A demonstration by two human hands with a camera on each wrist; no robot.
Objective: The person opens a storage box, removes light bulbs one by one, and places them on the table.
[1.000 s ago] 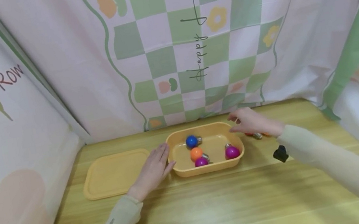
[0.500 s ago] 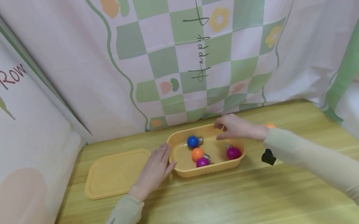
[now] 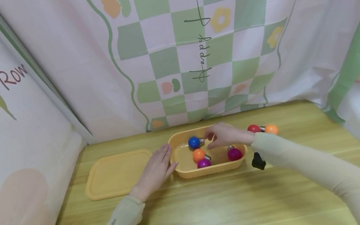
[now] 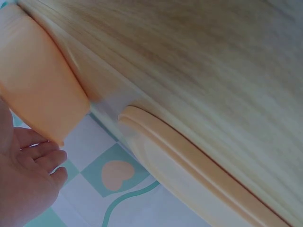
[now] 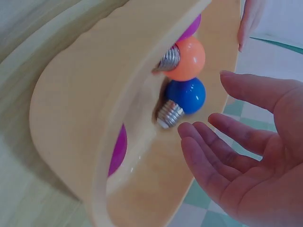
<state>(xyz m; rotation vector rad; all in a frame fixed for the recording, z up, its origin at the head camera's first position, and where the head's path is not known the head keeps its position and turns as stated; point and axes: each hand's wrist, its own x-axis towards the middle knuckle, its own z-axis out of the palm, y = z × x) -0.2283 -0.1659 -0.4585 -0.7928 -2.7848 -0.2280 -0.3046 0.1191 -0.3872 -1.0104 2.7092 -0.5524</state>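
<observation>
box (image 3: 212, 170) on table (image 3: 198, 214), curtain (image 3: 183, 27) behind | blue bulb (image 3: 194, 142) inside, lengthwise, cap rightward | right hand (image 3: 224, 135) over box, fingers apart | left hand (image 3: 153, 172) touching box, fingers straight

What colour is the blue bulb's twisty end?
The twisty end is silver, best seen in the right wrist view.

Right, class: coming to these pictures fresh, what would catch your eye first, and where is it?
The eye goes first to the bright blue bulb, orange bulb and two purple bulbs in the yellow tub, with the right hand over the tub. Next come a red bulb and a second orange bulb on the table, right of the tub. Behind hangs a green-and-white checked curtain reading "Happy Life".
</observation>
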